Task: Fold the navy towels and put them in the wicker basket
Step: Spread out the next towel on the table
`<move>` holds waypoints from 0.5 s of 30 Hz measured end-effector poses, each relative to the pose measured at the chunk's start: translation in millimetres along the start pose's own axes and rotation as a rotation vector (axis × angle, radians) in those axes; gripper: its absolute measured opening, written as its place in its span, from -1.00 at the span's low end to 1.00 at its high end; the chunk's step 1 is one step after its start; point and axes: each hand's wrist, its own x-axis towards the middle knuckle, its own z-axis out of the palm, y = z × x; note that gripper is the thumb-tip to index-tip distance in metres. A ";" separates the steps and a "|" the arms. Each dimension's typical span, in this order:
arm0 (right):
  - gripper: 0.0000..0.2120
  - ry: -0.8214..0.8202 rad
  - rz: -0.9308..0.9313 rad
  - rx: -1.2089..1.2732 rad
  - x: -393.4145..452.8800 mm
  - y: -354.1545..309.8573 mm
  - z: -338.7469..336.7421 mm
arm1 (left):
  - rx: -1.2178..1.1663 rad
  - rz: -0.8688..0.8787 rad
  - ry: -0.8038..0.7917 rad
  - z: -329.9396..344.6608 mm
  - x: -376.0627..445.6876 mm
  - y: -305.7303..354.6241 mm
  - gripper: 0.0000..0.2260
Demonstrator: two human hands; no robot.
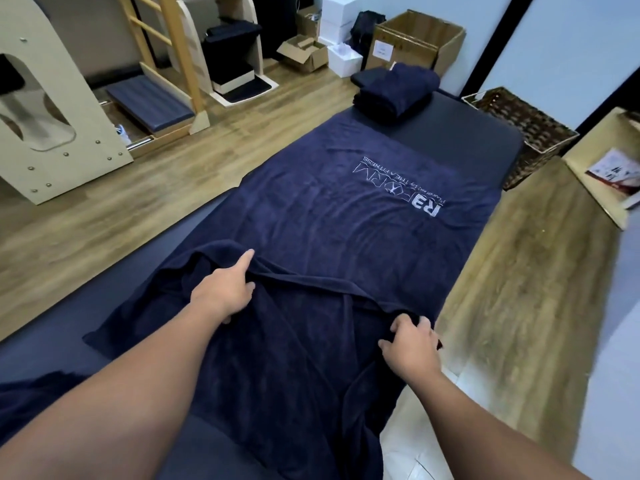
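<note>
Gripping the near hem of the spread navy towel [346, 209], the person has both hands on the cloth: the left hand [225, 289] pinches a ridge of fabric toward the left side, its grip closed on the towel, and the right hand [412, 344] bunches the hem at the right edge, also closed on it. The towel lies logo-up along the padded desk [485, 140], its left part spilling over onto a darker mat [52, 341].

From where I stand, the risk looks like an uneven fold. The two hands sit at different distances along the hem, so the lifted edge could come over skewed. The loose flap on the left may drag or slide toward the floor. A stack of folded towels [394, 91] waits at the far end, and the wicker basket [519, 126] sits just beside that end on the right, well apart from the hands.
</note>
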 end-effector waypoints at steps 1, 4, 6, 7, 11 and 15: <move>-0.76 0.000 -0.011 0.002 1.9 5.9 -1.9 | 0.018 -0.012 -0.003 -0.7 3.9 2.4 -0.44; -0.85 0.065 -0.049 -0.040 11.5 18.3 -6.6 | 0.035 -0.031 0.022 -4.4 13.1 15.6 -0.63; -0.86 0.012 -0.065 -0.024 21.6 20.4 -8.9 | 0.101 -0.020 0.072 -7.2 18.2 28.3 -0.82; -0.85 -0.033 -0.080 -0.014 25.5 20.4 -10.4 | 0.114 -0.034 0.102 -8.7 20.1 33.2 -0.87; -0.76 -0.075 -0.175 -0.091 39.0 23.3 -27.6 | -0.108 -0.139 0.218 -15.5 30.0 49.3 -0.82; -0.67 0.025 -0.280 -0.226 51.6 32.6 -46.1 | -0.259 -0.116 0.291 -26.7 44.8 65.7 -0.86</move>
